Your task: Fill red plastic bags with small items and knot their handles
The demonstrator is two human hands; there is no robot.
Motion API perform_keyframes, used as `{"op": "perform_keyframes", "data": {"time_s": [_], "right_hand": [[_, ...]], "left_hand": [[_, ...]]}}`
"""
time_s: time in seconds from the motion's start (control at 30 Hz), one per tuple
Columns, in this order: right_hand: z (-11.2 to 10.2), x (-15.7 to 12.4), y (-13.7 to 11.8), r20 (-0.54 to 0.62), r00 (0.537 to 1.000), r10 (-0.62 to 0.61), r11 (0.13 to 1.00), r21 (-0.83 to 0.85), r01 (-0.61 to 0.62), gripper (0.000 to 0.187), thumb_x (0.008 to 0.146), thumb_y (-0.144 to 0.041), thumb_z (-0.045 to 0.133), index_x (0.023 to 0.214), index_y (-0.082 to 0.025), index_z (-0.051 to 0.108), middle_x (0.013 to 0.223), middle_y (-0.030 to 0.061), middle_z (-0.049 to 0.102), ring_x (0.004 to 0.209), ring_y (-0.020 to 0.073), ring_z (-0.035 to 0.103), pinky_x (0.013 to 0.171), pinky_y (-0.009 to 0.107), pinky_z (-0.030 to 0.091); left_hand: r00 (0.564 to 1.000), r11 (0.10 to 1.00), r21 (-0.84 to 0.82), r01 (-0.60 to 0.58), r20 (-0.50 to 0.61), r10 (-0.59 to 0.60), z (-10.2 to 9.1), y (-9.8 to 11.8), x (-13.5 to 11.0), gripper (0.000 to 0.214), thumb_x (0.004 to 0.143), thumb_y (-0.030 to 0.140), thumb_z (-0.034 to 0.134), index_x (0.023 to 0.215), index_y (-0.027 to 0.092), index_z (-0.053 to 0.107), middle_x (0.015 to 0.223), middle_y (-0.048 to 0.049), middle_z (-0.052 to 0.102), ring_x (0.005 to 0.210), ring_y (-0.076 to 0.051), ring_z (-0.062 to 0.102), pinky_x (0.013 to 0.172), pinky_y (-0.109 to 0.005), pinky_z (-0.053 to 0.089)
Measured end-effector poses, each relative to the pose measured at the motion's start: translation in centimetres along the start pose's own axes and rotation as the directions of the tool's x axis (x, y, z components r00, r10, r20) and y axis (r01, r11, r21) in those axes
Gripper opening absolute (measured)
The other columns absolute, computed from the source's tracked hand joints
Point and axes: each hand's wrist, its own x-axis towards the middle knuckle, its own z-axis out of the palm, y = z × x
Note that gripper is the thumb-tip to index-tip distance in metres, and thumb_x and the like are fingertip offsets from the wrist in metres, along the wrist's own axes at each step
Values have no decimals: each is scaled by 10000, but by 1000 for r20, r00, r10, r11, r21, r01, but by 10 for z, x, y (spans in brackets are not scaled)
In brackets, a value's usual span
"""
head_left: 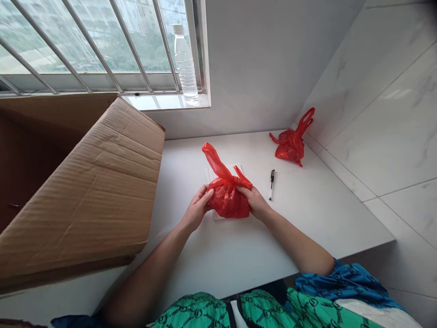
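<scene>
A knotted red plastic bag [229, 200] is held between my two hands above the middle of the white table. My left hand [200, 202] grips its left side, thumb on the front. On the other side, my right hand [255, 200] has its fingers closed on the bag near the knot. One long handle loop sticks up to the upper left. What the bag contains is hidden. Partly covered beneath it lies a pale flat sheet [218, 217], perhaps paper.
A large open cardboard box [102, 182] fills the left. A black-capped pen [271, 186] lies right of my hands. Another tied red bag [290, 145] sits at the back right of the table [327, 205]. A clear bottle [186, 68] stands on the windowsill.
</scene>
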Motion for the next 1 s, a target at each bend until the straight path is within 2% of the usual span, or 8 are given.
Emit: {"op": "perform_keyframes", "data": {"time_s": [0.23, 0.33, 0.43, 0.53, 0.63, 0.77, 0.87, 1.0], "right_hand": [[-6, 2, -3, 7, 995, 96, 994, 52, -96, 260, 763, -286, 633, 999, -215, 717, 1038, 49, 751, 1053, 290, 671, 944, 419, 528], [-9, 0, -10, 90, 993, 82, 992, 92, -90, 507, 740, -265, 625, 1246, -238, 631, 1162, 47, 718, 1105, 288, 657, 977, 438, 521], [-9, -4, -19, 80, 997, 21, 994, 108, -29, 795, 791, -368, 665, 1512, -304, 337, 1389, 55, 586, 1227, 275, 596, 1030, 463, 496], [-3, -8, -19, -22, 994, -105, 994, 26, 105, 1024, 767, -454, 750, 1570, -350, 122, 1511, 72, 449, 1298, 272, 540, 1047, 459, 485], [5, -9, -12, -92, 981, -171, 980, -114, 161, 1188, 676, -427, 849, 1576, -340, 80, 1374, 74, 585, 1240, 264, 584, 1069, 453, 464], [7, -7, -5, -83, 982, -168, 972, -182, 151, 978, 709, -425, 829, 1524, -258, 315, 1090, 54, 726, 1128, 255, 649, 1064, 446, 470], [2, -5, -5, -42, 986, -161, 980, -126, 154, 775, 745, -426, 797, 1422, -260, 458, 1092, 49, 727, 1100, 257, 663, 1036, 448, 498], [-1, -4, -8, -1, 992, -129, 990, -51, 129, 673, 762, -404, 788, 1362, -278, 510, 1136, 39, 718, 1130, 258, 652, 1049, 453, 491]], "left_hand": [[1000, 994, -105, -13, 6, 13, -1, -3, 2, 267, 898, 404, 653, 1099, 231, 620, 941, -4, 672, 773, -121, 632, 729, -237, 530], [999, 994, -106, -34, 11, 36, 0, -1, 1, 372, 882, 400, 678, 1210, 263, 569, 955, -4, 693, 782, -131, 654, 744, -253, 542], [998, 997, -47, -68, -18, 68, 2, -1, 1, 478, 879, 405, 685, 1303, 274, 507, 981, -20, 712, 836, -156, 677, 786, -282, 552], [997, 997, -8, -81, -19, 81, 5, -2, 0, 508, 873, 379, 701, 1317, 266, 481, 1044, -45, 717, 917, -187, 689, 851, -326, 553], [996, 996, 27, -89, 30, 88, 10, -5, -1, 514, 842, 347, 739, 1292, 245, 513, 1085, -65, 711, 979, -222, 686, 893, -363, 549], [998, 996, 68, -56, 41, 53, 12, -8, -1, 446, 864, 408, 701, 1256, 216, 612, 1225, -90, 675, 1117, -270, 641, 919, -351, 539], [1000, 1000, -3, 11, 18, -11, 9, -9, 1, 461, 890, 469, 650, 1272, 212, 629, 1215, -94, 685, 1109, -267, 646, 890, -337, 546], [998, 994, -93, 66, -6, -67, 5, -10, 3, 458, 884, 474, 653, 1242, 188, 659, 1163, -99, 706, 1063, -241, 659, 858, -303, 544]]}}
